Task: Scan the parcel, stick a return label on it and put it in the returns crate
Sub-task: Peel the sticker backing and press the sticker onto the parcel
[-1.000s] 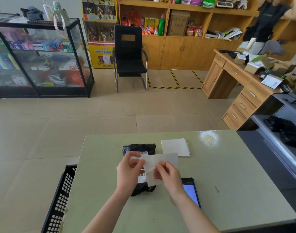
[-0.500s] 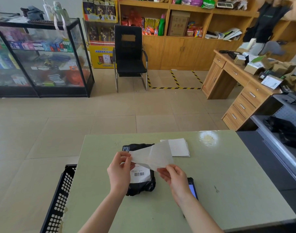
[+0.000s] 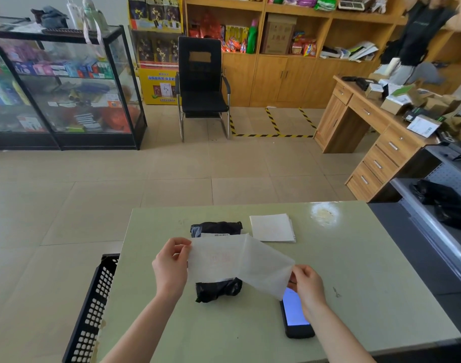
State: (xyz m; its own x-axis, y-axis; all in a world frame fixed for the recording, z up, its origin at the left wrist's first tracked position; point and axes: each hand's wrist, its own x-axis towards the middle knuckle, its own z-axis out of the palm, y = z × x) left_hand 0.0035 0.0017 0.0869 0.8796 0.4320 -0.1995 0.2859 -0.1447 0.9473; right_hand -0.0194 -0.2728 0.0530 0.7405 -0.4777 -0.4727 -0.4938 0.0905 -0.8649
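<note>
Label peeling over the parcel. The left hand [image 3: 170, 268] pinches the left edge of the label [image 3: 215, 259] between thumb and fingers [image 3: 177, 243]; the right hand [image 3: 306, 286] pinches the lower right corner of the backing sheet [image 3: 266, 271], fingers closed on it. The two sheets now spread into one wide band, joined along a crease near the middle. Half a second ago they formed a narrow peak between hands held close together; since then the hands have drawn well apart, the left staying about level and the right moving right and nearer. Faint reddish print shows through the label.

The parcel [image 3: 216, 227], a black bag, lies on the tabletop [image 3: 355, 258] below the sheets, unmoved. Its far end and near end show above and below the band; its middle, with the barcode slip visible earlier, is now mostly covered. A stack of labels [image 3: 272, 226] rests just right of the parcel's far end, as before. The phone [image 3: 295, 315], screen lit, lies near the right hand, and more of its screen is exposed than earlier. The crate [image 3: 93, 307], black and perforated, stands against the tabletop's left edge, below its level.
</note>
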